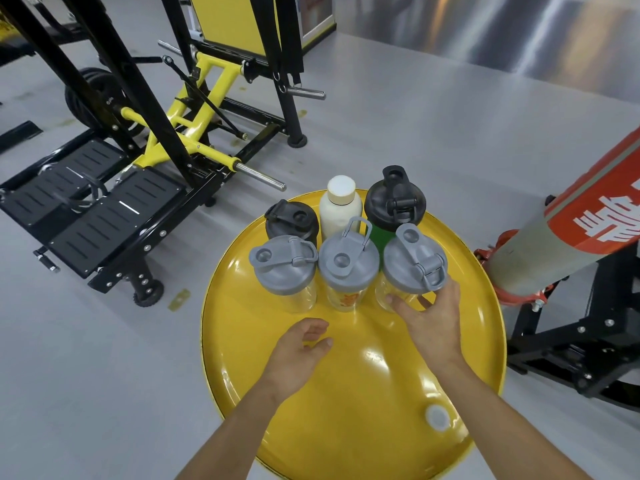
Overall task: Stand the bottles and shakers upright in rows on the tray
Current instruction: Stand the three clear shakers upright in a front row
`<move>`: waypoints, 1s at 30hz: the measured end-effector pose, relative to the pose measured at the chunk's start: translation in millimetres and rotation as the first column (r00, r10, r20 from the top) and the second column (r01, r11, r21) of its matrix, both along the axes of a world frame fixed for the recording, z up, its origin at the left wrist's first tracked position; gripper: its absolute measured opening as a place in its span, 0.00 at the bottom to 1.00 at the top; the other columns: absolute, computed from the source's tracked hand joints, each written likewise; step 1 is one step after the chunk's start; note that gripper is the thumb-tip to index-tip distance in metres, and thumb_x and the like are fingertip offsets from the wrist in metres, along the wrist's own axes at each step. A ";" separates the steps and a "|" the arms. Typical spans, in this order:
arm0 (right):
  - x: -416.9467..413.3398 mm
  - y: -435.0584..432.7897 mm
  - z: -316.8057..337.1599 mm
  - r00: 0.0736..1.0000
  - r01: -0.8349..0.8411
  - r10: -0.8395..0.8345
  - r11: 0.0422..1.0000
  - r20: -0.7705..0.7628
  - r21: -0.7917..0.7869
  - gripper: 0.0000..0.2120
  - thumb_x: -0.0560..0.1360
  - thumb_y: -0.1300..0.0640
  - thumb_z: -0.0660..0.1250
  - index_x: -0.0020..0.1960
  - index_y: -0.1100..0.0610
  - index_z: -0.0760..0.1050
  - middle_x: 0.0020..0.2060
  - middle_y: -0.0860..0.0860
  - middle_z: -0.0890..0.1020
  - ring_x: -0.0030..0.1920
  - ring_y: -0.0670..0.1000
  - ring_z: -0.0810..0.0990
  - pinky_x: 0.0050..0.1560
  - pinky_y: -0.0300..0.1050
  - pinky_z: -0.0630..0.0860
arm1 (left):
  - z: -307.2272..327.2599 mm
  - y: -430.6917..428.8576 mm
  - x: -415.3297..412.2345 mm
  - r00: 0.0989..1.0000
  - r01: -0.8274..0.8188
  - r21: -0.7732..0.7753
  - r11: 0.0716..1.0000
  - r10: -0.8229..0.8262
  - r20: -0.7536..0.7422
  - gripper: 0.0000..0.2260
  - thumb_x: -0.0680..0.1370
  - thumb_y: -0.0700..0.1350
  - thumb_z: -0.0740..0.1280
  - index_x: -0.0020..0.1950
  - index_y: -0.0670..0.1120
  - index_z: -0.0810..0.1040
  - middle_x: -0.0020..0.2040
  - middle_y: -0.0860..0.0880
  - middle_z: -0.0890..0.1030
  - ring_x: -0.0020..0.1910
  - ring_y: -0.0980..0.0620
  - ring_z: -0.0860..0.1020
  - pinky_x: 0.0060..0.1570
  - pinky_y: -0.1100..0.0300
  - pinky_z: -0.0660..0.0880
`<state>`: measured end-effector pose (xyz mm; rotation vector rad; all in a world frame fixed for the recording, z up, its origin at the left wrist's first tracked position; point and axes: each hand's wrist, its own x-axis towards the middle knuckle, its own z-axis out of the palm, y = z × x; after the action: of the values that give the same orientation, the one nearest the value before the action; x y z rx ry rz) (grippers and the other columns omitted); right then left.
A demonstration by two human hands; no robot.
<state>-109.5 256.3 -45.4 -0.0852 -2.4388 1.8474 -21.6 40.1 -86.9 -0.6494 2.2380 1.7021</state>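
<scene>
Right hand loosely wrapping the grey-lidded shaker, left hand open, empty beside it; risk: my nudge could topple its close-packed neighbours beyond on the tray.

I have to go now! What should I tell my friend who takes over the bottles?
Left hand: open, holding nothing, hovering over the yellow tray.
Right hand: grip around the base of the right grey-lid shaker.
Back row, upright: small black shaker, white bottle, green shaker with black lid.
Front row, upright: left grey-lid shaker, middle grey-lid shaker, and the one held.
Done: six stand in two rows.
Left: let go of the last shaker, straighten if needed.
</scene>
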 end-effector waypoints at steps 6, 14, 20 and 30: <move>1.0 1.7 -2.2 0.998 -0.007 0.008 1.000 0.061 -0.001 0.33 0.66 0.59 0.83 0.62 0.39 0.69 0.60 0.48 0.70 0.64 0.48 0.70 0.60 0.43 0.74 | 1.7 2.1 2.4 1.000 0.007 -0.007 1.000 -0.007 0.005 0.11 0.78 0.45 0.72 0.60 0.52 0.80 0.59 0.56 0.82 0.61 0.59 0.78 0.64 0.56 0.76; 15.0 6.8 -13.9 0.976 0.012 -0.016 1.000 0.218 0.022 0.32 0.70 0.60 0.79 0.70 0.54 0.70 0.63 0.49 0.70 0.61 0.50 0.76 0.48 0.36 0.76 | 3.6 7.4 8.4 1.000 -0.007 -0.020 1.000 0.007 0.003 0.10 0.78 0.44 0.72 0.59 0.51 0.80 0.59 0.57 0.82 0.60 0.58 0.78 0.63 0.58 0.76; 19.9 16.6 -16.4 0.974 0.001 -0.008 1.000 0.227 0.029 0.29 0.73 0.61 0.77 0.70 0.52 0.70 0.61 0.49 0.74 0.57 0.48 0.79 0.39 0.33 0.77 | 9.1 10.8 10.7 0.999 -0.034 -0.025 0.999 0.034 -0.018 0.10 0.78 0.43 0.72 0.59 0.51 0.80 0.58 0.57 0.82 0.60 0.56 0.79 0.62 0.59 0.76; 26.0 29.2 -18.1 0.951 -0.024 -0.002 0.996 0.311 0.082 0.05 0.76 0.65 0.73 0.46 0.57 0.79 0.43 0.51 0.84 0.46 0.55 0.82 0.39 0.39 0.72 | 36.0 -33.9 12.4 0.968 -0.233 -0.041 0.972 0.228 -0.101 0.09 0.79 0.42 0.71 0.59 0.47 0.80 0.57 0.53 0.82 0.58 0.57 0.79 0.45 0.74 0.74</move>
<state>-83.5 285.5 -63.5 -0.3866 -2.7225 1.8545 -9.3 6.2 -51.0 -0.8901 2.3589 1.8206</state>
